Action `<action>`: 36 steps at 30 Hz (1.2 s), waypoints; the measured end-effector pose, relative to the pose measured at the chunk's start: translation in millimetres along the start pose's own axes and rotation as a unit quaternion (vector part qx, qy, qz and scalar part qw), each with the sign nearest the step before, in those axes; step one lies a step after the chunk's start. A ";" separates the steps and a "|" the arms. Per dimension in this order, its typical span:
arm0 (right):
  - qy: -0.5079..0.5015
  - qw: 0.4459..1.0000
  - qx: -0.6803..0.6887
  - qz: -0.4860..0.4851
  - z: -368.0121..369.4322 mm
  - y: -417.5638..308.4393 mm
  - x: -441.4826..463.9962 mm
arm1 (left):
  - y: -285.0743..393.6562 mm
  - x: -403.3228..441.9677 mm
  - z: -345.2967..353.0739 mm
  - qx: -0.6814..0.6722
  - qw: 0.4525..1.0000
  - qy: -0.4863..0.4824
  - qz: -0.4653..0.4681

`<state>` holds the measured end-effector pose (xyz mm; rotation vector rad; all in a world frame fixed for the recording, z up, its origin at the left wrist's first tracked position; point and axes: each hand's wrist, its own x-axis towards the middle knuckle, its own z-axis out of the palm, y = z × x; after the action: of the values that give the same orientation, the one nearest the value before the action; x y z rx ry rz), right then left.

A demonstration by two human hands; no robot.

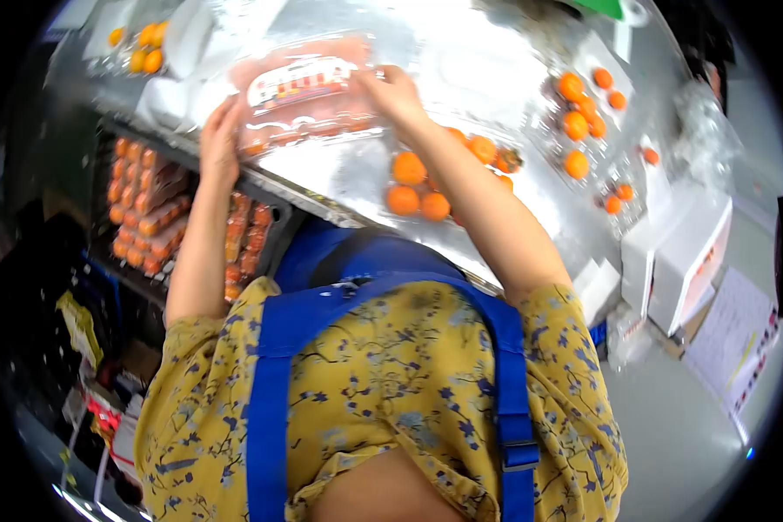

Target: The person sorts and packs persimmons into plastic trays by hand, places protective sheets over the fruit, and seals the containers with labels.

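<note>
Both hands hold a clear plastic pack [278,117] by its opposite ends, above the metal worktop near its front edge. The pack has a pinkish-red look and a white printed label on top; its contents are blurred. My left hand [221,143] is closed round the left end. At the right end, my right hand [395,94] grips the upper corner with fingers and thumb. Several loose orange fruits [409,198] lie on the worktop below my right forearm, partly hidden by it.
To the right, more orange fruits [575,126] rest on clear plastic. White foam boxes [687,252] stand at the right edge. At lower left, a dark crate holds stacked fruit packs [148,209]. Some fruits [152,59] sit at the back left.
</note>
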<state>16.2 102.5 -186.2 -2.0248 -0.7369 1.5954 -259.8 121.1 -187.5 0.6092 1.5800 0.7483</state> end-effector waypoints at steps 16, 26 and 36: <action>0.025 0.841 -0.299 -0.451 -41.5 -32.2 -59.6 | 105.0 1.0 46.8 -0.147 0.979 -0.142 0.026; 0.027 0.771 -0.370 -0.517 -44.6 -69.4 -12.1 | 102.5 28.4 57.2 -0.055 0.970 -0.217 0.094; 0.029 0.761 -0.402 -0.509 -39.3 -76.2 13.3 | 125.7 20.8 63.2 -0.147 0.933 -0.308 0.114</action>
<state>47.1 167.5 -137.9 -1.5014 -2.2708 0.5537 -203.8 226.5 -110.2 0.7240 0.8092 0.8430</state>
